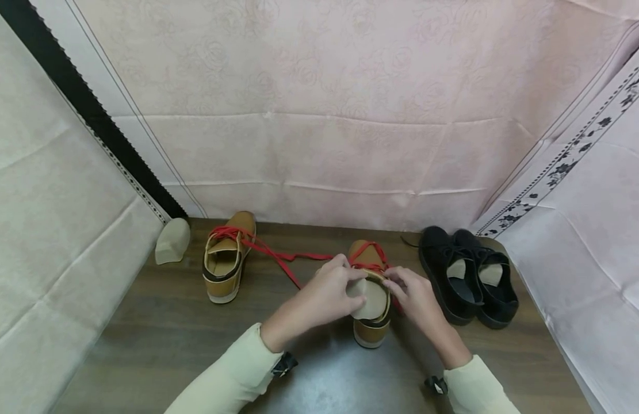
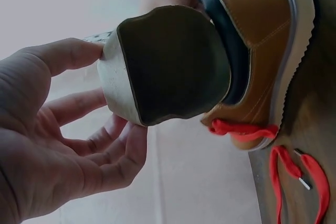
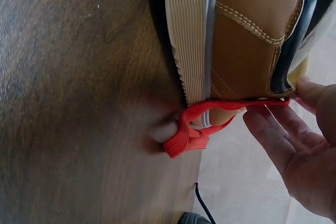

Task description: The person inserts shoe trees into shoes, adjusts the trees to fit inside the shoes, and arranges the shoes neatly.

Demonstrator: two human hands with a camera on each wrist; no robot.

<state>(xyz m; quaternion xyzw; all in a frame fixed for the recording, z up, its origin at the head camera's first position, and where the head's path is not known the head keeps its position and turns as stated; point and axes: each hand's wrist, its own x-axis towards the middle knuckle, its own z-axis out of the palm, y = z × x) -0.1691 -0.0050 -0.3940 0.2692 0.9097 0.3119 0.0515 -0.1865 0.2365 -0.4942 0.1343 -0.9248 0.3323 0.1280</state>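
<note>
A tan lace-up shoe (image 1: 370,334) with a dark collar and red laces (image 3: 189,129) stands on the floor between both hands. My left hand (image 1: 326,290) holds a cream moulded shoe insert (image 1: 371,303) by its edge, over the shoe's opening. In the left wrist view the insert's hollow side (image 2: 176,66) shows, thumb on one side and fingertips on the other, close beside the collar. My right hand (image 1: 414,296) pinches the shoe's upper edge near the lacing. In the right wrist view its thumb and fingers meet there, next to a red lace.
A second tan shoe (image 1: 222,284) with loosened red laces stands to the left, beside another cream insert (image 1: 173,241) by the wall sheet. At right are two black shoes (image 1: 448,299), each with a cream piece (image 1: 456,269) inside. Patterned sheets (image 1: 319,144) enclose the wooden floor (image 1: 169,333).
</note>
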